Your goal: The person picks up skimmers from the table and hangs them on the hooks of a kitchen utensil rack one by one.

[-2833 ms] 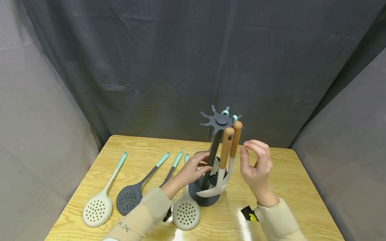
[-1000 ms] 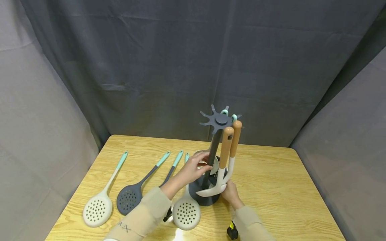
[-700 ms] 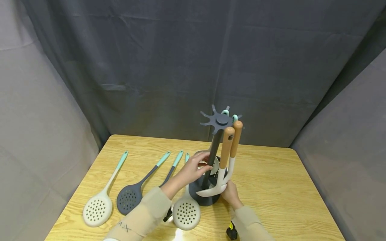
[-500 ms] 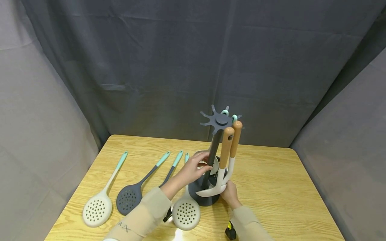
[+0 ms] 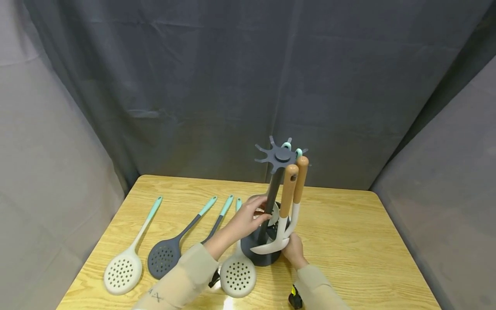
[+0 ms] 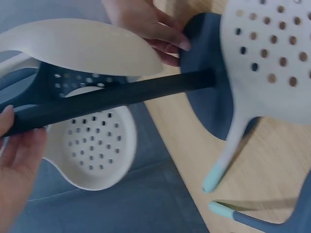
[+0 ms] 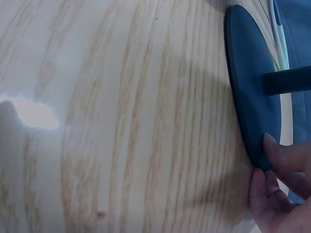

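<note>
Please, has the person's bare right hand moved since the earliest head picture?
Yes. Against the stationary dark grey utensil stand in the head view, the right hand has moved left and down, from raised beside it to pinching its round base.

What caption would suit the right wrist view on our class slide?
A right hand grips a dark round base by its edge on a wood-grain table.

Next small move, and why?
Probably turn the stand slightly, bringing bare hooks rightward. The right hand pinches the base while the left hand holds the pole; hung wooden-handled utensils crowd the right, and hooks on the left look bare.
</note>
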### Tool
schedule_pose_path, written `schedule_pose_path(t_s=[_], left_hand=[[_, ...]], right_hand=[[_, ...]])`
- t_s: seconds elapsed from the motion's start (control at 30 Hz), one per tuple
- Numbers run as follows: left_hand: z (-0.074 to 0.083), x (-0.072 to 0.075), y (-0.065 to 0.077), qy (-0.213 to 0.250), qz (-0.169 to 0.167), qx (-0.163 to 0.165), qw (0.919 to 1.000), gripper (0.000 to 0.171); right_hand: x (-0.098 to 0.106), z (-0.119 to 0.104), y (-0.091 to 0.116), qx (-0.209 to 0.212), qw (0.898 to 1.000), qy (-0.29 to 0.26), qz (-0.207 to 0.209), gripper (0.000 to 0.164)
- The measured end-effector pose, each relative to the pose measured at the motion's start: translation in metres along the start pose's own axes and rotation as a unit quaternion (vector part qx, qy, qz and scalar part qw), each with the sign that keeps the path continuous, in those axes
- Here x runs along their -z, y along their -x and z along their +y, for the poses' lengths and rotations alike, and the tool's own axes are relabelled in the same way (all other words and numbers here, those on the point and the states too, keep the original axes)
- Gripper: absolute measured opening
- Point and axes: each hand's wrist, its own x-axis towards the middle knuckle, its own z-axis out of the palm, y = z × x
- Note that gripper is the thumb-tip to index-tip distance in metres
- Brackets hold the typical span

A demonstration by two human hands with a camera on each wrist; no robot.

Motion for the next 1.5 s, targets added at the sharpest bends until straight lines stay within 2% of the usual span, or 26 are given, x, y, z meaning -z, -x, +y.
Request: schedule_pose_path(t_s=[0.2, 0.3, 0.37, 0.47, 0.57, 0.67, 0.77, 0.93, 1.03, 1.13, 1.27, 1.33, 1.5], left_hand=[[0.014, 0.008, -0.001, -0.049, -0.019, 0.038, 0.9979, 0.043], [0.020, 0.016, 0.001, -0.090, -0.005, 0.022, 0.9957, 0.044], [0.019, 0.022, 0.003, -0.119, 0.027, -0.009, 0.9925, 0.042], [0.014, 0.031, 0.005, -0.154, 0.094, -0.050, 0.9824, 0.040], [0.002, 0.038, 0.006, -0.174, 0.154, -0.056, 0.9709, 0.040], [-0.011, 0.043, 0.007, -0.183, 0.183, -0.017, 0.9659, 0.041], [-0.023, 0.044, 0.010, -0.173, 0.183, 0.056, 0.9662, 0.044], [-0.049, 0.035, 0.017, -0.137, 0.142, 0.181, 0.9636, 0.050], [-0.064, 0.025, 0.021, -0.124, 0.108, 0.242, 0.9562, 0.055], [-0.075, 0.015, 0.023, -0.123, 0.083, 0.293, 0.9446, 0.059], [-0.084, 0.004, 0.023, -0.145, 0.063, 0.345, 0.9253, 0.061], [-0.088, -0.001, 0.023, -0.159, 0.054, 0.360, 0.9176, 0.061], [-0.093, -0.009, 0.026, -0.164, 0.038, 0.381, 0.9093, 0.053]], right_hand=[[0.002, -0.004, 0.002, -0.008, 1.000, -0.003, -0.007, 0.003], [0.003, -0.005, 0.003, -0.005, 1.000, -0.004, -0.008, 0.004], [0.002, -0.005, 0.003, -0.003, 1.000, -0.005, -0.008, 0.004], [0.001, -0.004, 0.003, -0.002, 1.000, -0.005, -0.008, 0.005], [0.001, -0.004, 0.003, 0.000, 1.000, -0.001, -0.005, 0.005], [0.001, -0.005, 0.003, 0.001, 1.000, -0.001, -0.005, 0.004], [0.001, -0.005, 0.003, 0.006, 1.000, -0.001, -0.003, 0.003], [0.001, -0.005, 0.002, 0.008, 1.000, 0.002, 0.003, 0.004], [0.001, -0.006, 0.003, 0.011, 1.000, 0.000, 0.006, 0.004], [0.001, -0.008, 0.003, 0.016, 1.000, -0.003, 0.008, 0.004], [0.002, -0.008, 0.003, 0.020, 1.000, -0.002, 0.005, 0.004], [0.002, -0.008, 0.003, 0.021, 1.000, 0.000, 0.006, 0.004], [0.002, -0.009, 0.004, 0.027, 1.000, -0.001, 0.011, 0.005]])
